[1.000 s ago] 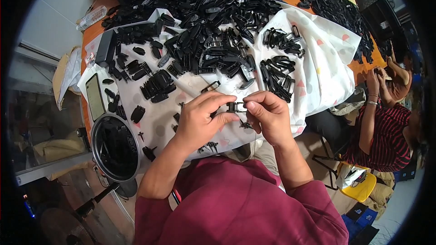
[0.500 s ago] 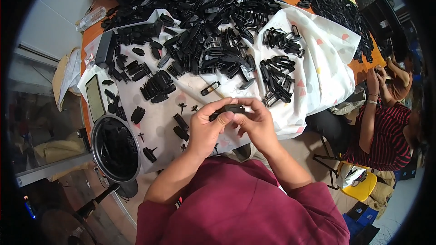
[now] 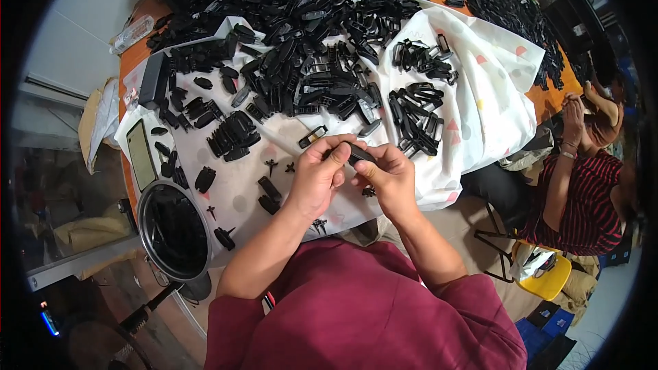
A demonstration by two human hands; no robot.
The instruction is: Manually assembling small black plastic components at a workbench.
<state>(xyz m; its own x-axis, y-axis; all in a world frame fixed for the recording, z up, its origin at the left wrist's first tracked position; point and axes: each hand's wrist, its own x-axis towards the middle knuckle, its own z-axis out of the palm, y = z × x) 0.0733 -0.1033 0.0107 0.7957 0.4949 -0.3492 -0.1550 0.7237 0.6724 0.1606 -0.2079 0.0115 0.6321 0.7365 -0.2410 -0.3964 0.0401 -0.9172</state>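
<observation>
Cloth-covered surface (image 3: 480,151) with black parts (image 3: 234,136): above it, left hand (image 3: 319,175) and right hand (image 3: 388,177) pinch one dark oblong piece (image 3: 360,155) between them, long axis running far-left to near-right.

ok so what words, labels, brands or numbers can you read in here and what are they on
None can be read.
White cloth: coloured shapes and squiggles, no readable lettering.
Black box at upper right: small pale mark, too small to read.
Blue item at lower right: any marking is too small to read.
Black piece between the left hand and right hand: no legible marking.
</observation>
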